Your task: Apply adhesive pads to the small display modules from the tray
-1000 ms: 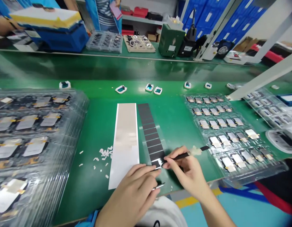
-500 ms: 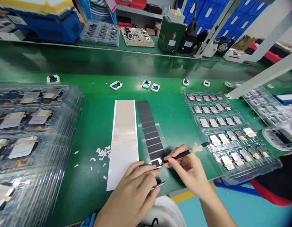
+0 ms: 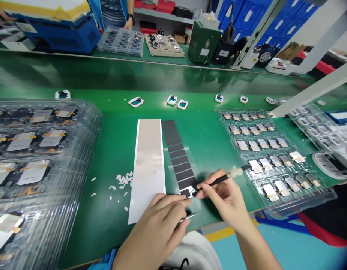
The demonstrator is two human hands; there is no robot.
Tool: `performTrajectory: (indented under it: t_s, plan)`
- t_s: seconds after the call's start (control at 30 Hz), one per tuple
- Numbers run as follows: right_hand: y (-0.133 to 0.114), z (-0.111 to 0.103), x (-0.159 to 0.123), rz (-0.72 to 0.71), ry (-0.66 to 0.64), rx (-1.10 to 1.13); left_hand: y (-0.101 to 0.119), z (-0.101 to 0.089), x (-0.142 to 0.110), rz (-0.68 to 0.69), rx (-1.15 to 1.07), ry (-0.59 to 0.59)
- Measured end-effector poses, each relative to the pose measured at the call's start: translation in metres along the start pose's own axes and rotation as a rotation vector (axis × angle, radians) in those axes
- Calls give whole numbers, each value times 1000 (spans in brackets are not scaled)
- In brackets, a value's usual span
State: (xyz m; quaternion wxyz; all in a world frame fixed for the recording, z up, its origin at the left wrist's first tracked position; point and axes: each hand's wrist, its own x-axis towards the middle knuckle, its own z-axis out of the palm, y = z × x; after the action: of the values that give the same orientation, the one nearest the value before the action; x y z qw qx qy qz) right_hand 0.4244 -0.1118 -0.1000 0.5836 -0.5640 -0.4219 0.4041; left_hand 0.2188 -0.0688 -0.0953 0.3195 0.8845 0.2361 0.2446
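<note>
The strip (image 3: 177, 153) of dark pieces lies on the green bench (image 3: 207, 138), its near end between the hands. The left hand (image 3: 159, 225) presses its fingertips by the end piece (image 3: 185, 193), with a metal tool (image 3: 188, 217) caught between its lower fingers. The right hand (image 3: 225, 198) pinches a black tool (image 3: 220, 180), its tip at that piece; pale wrapping (image 3: 234, 172) (rather crumpled) surrounds the shaft.

Just left of the strip is a pale sheet (image 3: 147, 161), with white scraps (image 3: 125, 180) beside it. Further left rises a stack of clear trays (image 3: 74, 180) holding parts; to the right, another parts tray (image 3: 305, 199). White-rimmed frames (image 3: 136, 102) sit in a row on the far side.

No brand can be read. On the far shelf, a green box (image 3: 200, 39) has a small emblem and a white label (image 3: 205, 51), and a black device (image 3: 222, 47) has another; both are too small to read. The blue bins (image 3: 246, 21) have blank-looking labels.

The left fingers hide part of the end piece and most of the metal tool. The left stack is cut off by the frame, as is another person, whose hand (image 3: 128, 23) is at a far tray (image 3: 119, 42).
</note>
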Motion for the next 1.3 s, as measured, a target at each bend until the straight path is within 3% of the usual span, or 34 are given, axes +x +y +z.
performTrajectory:
  t_s: [0.1, 0.2, 0.3, 0.4, 0.5, 0.67, 0.93, 1.07, 1.3]
  plan:
    - [-3, -4, 2, -3, 76, 105, 1, -2, -1, -22, -39, 50]
    - [-8, 2, -3, 62, 112, 243, 1, -4, -4, -83, -74, 239]
    - [-11, 22, -14, 194, 110, 399, 0, -6, -8, -181, -80, 483]
    - [-14, 45, -22, 186, 113, 464, -1, -6, -11, -253, -80, 574]
    - [-18, 60, -23, 60, 97, 474, 0, -4, -10, -308, -18, 537]
    - [-23, 64, -22, -145, 118, 355, 0, -4, -5, -261, 95, 433]
    - [-28, 70, -27, -210, 126, 314, 1, -5, -1, -272, 108, 394]
    - [-32, 78, -31, -271, 148, 273, 2, -6, 2, -294, 9, 347]
    - [-24, 90, -27, -472, 185, 159, -2, -5, 1, -283, -73, 287]
